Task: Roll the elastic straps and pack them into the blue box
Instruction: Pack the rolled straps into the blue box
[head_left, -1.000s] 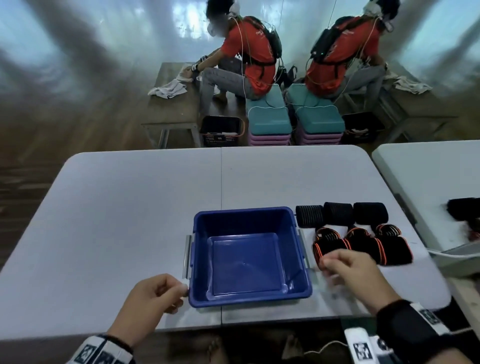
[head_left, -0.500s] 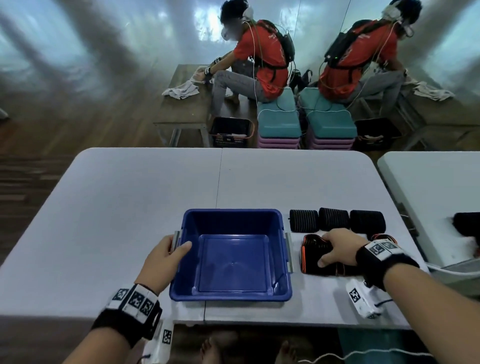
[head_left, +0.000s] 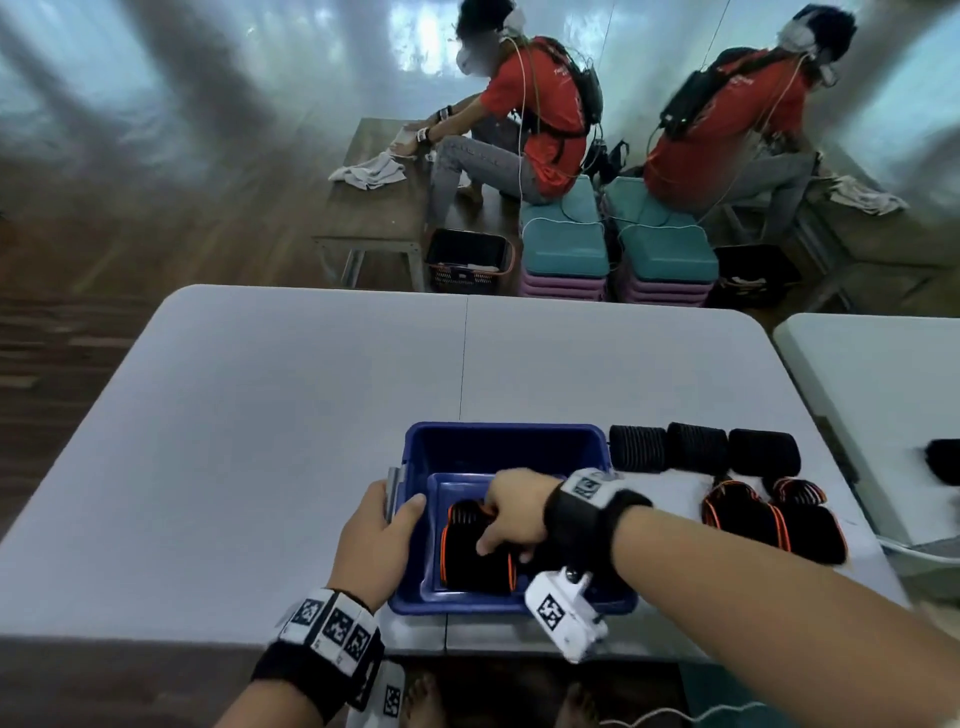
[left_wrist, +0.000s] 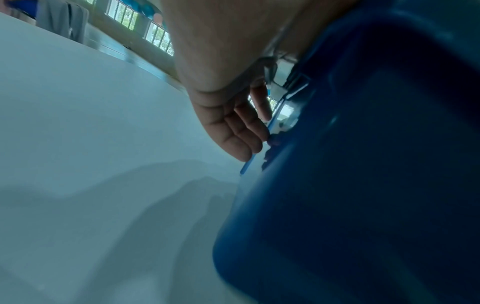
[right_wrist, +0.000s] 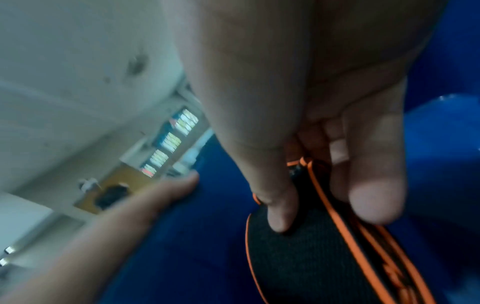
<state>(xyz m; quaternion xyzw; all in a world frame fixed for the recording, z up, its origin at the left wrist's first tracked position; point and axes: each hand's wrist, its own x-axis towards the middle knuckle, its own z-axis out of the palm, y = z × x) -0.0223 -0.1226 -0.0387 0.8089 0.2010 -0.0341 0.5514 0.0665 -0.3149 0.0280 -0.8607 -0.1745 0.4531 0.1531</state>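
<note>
The blue box (head_left: 498, 441) sits near the table's front edge. My right hand (head_left: 511, 522) is inside it, fingers and thumb pinching a rolled black strap with orange edging (head_left: 470, 556) that lies at the box's bottom left. The right wrist view shows the same strap (right_wrist: 311, 257) gripped between thumb and fingers (right_wrist: 376, 195). My left hand (head_left: 382, 535) holds the box's left rim by its grey handle (head_left: 393, 491), thumb over the edge; from the left wrist its fingers (left_wrist: 241, 131) curl against the blue wall (left_wrist: 363, 185). More orange-edged rolls (head_left: 769, 519) lie to the right of the box.
Three plain black rolls (head_left: 701, 449) stand in a row behind the orange-edged ones. A second white table (head_left: 883, 395) with a dark roll (head_left: 943, 460) stands at the right. Beyond the table (head_left: 260, 415) a seated person (head_left: 519, 114) works beside a mirror.
My right hand lifted an orange-edged roll from the pile right of the box and carried it left into the box. My left hand shifted onto the box's left rim.
</note>
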